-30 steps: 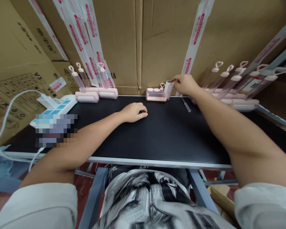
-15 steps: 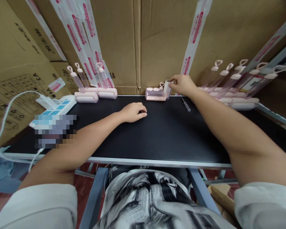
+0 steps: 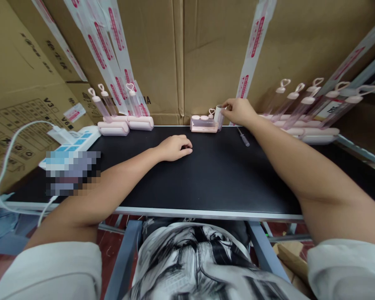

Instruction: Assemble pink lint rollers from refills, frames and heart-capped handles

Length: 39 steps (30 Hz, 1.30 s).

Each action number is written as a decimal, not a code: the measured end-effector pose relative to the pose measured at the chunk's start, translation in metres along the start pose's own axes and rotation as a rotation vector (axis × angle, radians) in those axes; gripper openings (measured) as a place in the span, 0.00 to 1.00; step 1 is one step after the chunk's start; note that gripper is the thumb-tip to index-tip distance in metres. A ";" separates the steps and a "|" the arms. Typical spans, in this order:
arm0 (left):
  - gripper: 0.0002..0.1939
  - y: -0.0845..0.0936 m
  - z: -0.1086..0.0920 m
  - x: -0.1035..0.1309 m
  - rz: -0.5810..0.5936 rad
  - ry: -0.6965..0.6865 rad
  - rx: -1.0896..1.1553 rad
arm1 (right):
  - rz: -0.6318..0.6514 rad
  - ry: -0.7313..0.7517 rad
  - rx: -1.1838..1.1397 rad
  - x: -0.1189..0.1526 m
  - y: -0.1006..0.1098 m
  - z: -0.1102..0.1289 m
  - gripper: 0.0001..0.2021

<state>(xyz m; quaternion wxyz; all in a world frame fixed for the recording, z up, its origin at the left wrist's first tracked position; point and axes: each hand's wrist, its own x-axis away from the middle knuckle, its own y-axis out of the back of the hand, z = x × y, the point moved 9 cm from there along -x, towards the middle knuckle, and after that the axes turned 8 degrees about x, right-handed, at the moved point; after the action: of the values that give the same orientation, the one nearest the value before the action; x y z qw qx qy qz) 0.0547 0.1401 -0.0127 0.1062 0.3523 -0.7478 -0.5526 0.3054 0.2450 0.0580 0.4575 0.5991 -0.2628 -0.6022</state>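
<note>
At the back of the black table, my right hand [image 3: 240,111] has its thumb and fingers closed on the upper edge of a small white cylinder [image 3: 218,113]. That cylinder stands upright just right of a pink see-through case [image 3: 203,124] with round lids on top. A small pink heart-shaped loop [image 3: 211,111] shows behind the case. My left hand [image 3: 174,148] rests on the tabletop, loosely curled, a gap between thumb and fingers and nothing held. Below my right wrist lies a small screwdriver [image 3: 243,137] with a clear handle.
Pink holders with clear heart-topped tubes stand at the back left [image 3: 113,128] and back right [image 3: 318,135]. A white power strip [image 3: 78,139] with a cable sits at the left, beside a blurred-out object [image 3: 71,173]. Cardboard [image 3: 215,54] walls the back.
Hardly anything differs. Both hands keep their places, and the view has shifted very slightly.
</note>
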 end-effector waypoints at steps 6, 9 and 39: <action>0.15 0.000 -0.002 0.001 0.002 -0.022 -0.001 | -0.009 -0.055 0.003 -0.001 0.019 -0.002 0.07; 0.14 0.001 -0.002 0.001 -0.038 -0.010 0.016 | -0.078 -0.075 -0.010 0.000 0.055 -0.001 0.02; 0.24 0.044 -0.044 0.010 -0.403 -0.188 -0.093 | -0.103 0.315 0.365 0.006 -0.042 0.055 0.21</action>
<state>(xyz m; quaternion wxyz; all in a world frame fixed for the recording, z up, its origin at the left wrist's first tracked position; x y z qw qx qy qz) 0.0534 0.1063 0.0403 -0.0602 0.4363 -0.6427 -0.6269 0.2432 0.2454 0.0269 0.3457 0.7710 -0.2620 -0.4663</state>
